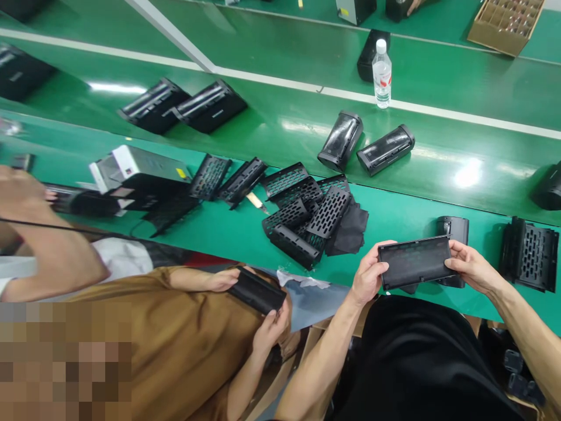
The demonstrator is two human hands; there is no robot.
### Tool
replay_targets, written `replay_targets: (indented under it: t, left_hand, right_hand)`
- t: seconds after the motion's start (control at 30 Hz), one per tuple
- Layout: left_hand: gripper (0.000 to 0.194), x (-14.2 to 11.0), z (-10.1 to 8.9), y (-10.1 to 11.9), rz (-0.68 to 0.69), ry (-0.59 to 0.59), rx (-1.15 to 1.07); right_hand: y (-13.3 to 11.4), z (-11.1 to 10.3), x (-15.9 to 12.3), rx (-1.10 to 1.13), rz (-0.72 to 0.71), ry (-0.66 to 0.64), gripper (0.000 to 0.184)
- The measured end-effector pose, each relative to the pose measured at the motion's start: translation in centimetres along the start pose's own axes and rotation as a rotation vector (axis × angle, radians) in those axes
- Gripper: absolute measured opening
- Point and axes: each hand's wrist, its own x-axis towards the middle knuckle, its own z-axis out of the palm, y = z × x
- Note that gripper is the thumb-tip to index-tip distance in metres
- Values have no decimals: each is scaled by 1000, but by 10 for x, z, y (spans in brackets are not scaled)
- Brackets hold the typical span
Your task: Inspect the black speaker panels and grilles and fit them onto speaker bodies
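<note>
My left hand (367, 275) and my right hand (471, 266) hold a flat black rectangular panel (415, 261) by its two short ends, just above the near edge of the green table (394, 216). Fingers of both hands are wrapped round the panel's edges. Behind the panel stands a black rounded housing (453, 228), partly hidden. A heap of black perforated grilles (307, 219) with a dark cloth (350, 231) lies to the left of my left hand.
A co-worker in a brown top (175, 339) on my left holds a black part (256, 290). Two cylindrical black speaker bodies (366, 143) and a water bottle (381, 73) lie on the conveyor. Slotted black parts (530, 254) stand at right. A cardboard tray (504, 23) sits far back.
</note>
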Motion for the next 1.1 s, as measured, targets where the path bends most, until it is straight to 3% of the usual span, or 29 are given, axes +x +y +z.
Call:
replay_targets:
  t: [0.43, 0.83, 1.1]
  left_hand:
    - [55, 0, -3, -5, 10, -19, 0]
    - [59, 3, -5, -8, -28, 7, -170]
    - [61, 4, 0, -15, -53, 137, -152]
  right_hand:
    - [2, 3, 0, 45, 24, 50, 45]
    - [-1, 6, 0, 19, 35, 67, 46]
    - [11, 9, 14, -53, -27, 308, 57]
